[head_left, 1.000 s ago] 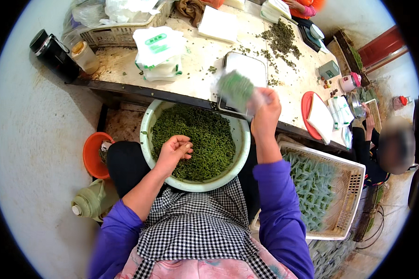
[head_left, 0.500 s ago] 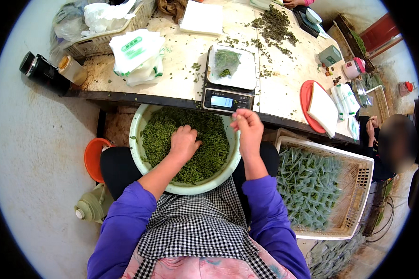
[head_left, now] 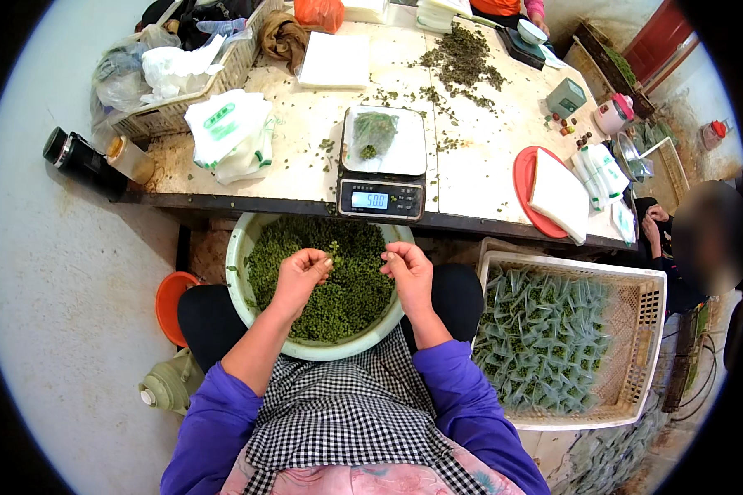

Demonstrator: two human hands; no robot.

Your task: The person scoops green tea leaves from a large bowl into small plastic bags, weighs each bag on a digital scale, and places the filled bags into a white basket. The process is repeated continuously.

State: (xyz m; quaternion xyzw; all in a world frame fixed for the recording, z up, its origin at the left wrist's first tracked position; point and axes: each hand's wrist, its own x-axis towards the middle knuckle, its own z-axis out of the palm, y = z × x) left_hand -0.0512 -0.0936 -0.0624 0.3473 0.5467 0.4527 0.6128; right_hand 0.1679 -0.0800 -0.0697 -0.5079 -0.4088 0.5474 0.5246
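Note:
A large pale basin [head_left: 241, 290] sits between my knees, filled with small round green berries [head_left: 347, 293]. Above its left part, my left hand [head_left: 300, 283] pinches a sprig of green berries [head_left: 333, 249] between thumb and fingertips. My right hand [head_left: 410, 276] is over the basin's right rim, its thumb and fingers pressed together; whatever may be between them is too small to make out. Just beyond the basin, a digital scale [head_left: 381, 199] stands at the table edge with its display lit. On its white plate lies a clear plastic bag [head_left: 375, 136] partly filled with green berries.
To my right, a plastic crate [head_left: 631, 351] holds many filled clear bags. The table [head_left: 305, 177] carries white bag stacks [head_left: 231, 132], dark scattered berries [head_left: 462, 66] and a red tray [head_left: 524, 186]. An orange bucket [head_left: 172, 307] stands left. Other people sit at far and right.
My left hand has risen out of the berries and now pinches a sprig. My right hand has moved lower and left, away from the scale. The scale's reading has changed.

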